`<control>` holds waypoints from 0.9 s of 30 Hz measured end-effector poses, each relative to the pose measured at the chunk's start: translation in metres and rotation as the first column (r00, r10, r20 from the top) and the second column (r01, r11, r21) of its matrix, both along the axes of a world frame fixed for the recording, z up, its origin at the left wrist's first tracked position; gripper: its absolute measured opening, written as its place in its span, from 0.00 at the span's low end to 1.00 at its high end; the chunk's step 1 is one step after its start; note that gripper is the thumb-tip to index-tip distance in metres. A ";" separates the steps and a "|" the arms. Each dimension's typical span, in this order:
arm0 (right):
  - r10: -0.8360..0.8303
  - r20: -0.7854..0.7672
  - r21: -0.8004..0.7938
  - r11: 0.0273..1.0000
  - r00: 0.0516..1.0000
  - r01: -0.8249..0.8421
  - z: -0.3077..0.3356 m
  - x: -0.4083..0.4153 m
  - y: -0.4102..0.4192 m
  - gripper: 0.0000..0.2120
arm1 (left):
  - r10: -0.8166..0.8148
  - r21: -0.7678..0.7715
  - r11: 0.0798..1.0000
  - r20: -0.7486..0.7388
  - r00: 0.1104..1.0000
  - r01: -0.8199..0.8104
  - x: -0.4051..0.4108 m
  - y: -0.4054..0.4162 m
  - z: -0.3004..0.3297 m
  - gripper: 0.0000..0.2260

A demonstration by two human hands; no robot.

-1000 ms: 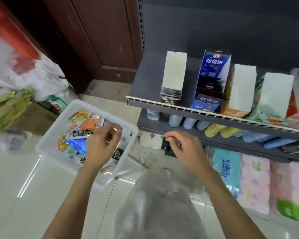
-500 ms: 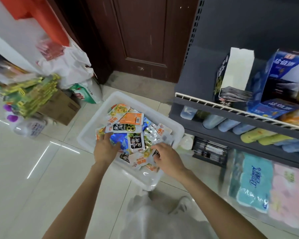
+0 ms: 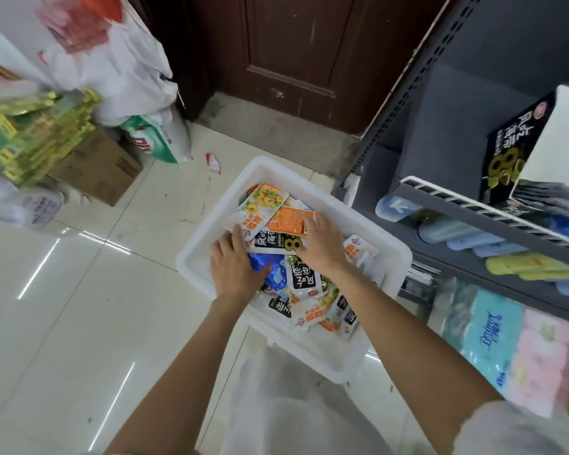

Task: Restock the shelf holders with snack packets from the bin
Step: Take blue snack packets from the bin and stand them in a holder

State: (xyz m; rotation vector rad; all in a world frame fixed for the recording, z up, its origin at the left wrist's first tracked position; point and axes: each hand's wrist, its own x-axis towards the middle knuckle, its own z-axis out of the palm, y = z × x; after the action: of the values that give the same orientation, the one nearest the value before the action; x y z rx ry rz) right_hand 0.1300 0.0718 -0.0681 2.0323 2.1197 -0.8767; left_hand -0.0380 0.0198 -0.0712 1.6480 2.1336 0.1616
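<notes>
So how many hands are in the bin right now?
2. The left hand rests on the blue packet; the right hand lies across the orange packet in the white bin.

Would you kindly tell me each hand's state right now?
Left hand: open, resting on the packets.
Right hand: open, fingers spread over them.

Glossy pale tile floor (image 3: 79, 323) has the white bin (image 3: 316, 359) sitting on it, plus a cardboard box (image 3: 102, 172) and green-white bag (image 3: 160, 139) further back.
</notes>
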 end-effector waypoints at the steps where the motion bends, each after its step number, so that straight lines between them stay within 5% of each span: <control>1: -0.019 0.031 0.038 0.999 0.999 0.018 0.002 0.000 -0.003 0.36 | -0.016 0.007 1.000 0.000 1.000 0.016 -0.001 0.000 0.000 0.46; 4: -0.214 -0.065 0.095 0.971 0.975 0.220 0.010 0.004 -0.012 0.36 | -0.056 -0.026 0.998 0.026 0.998 0.057 -0.006 0.003 0.001 0.45; 8: -0.491 -0.291 -0.106 0.869 0.821 0.483 0.014 0.019 -0.014 0.31 | -0.084 -0.048 0.995 0.094 0.992 0.089 -0.008 0.006 0.000 0.47; 17: -0.594 -0.375 -0.141 0.795 0.711 0.590 0.030 0.064 -0.041 0.07 | -0.069 -0.065 0.995 0.150 0.986 0.080 -0.015 0.006 0.002 0.46; 22: -0.609 -0.454 -0.051 0.746 0.650 0.664 0.041 0.074 -0.065 0.05 | -0.006 -0.026 1.000 0.266 0.964 0.013 -0.012 0.005 0.009 0.40; 27: -0.597 -0.587 0.018 0.666 0.547 0.746 0.063 0.068 -0.073 0.03 | 0.148 -0.078 0.989 0.504 0.851 -0.125 -0.011 0.006 0.021 0.34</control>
State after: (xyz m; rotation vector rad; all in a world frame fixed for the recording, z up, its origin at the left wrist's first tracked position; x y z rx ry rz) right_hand 0.1977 -0.0009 -0.0053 3.1879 1.6341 -1.4741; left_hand -0.0489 0.0258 -0.0502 1.2469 1.8212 0.5313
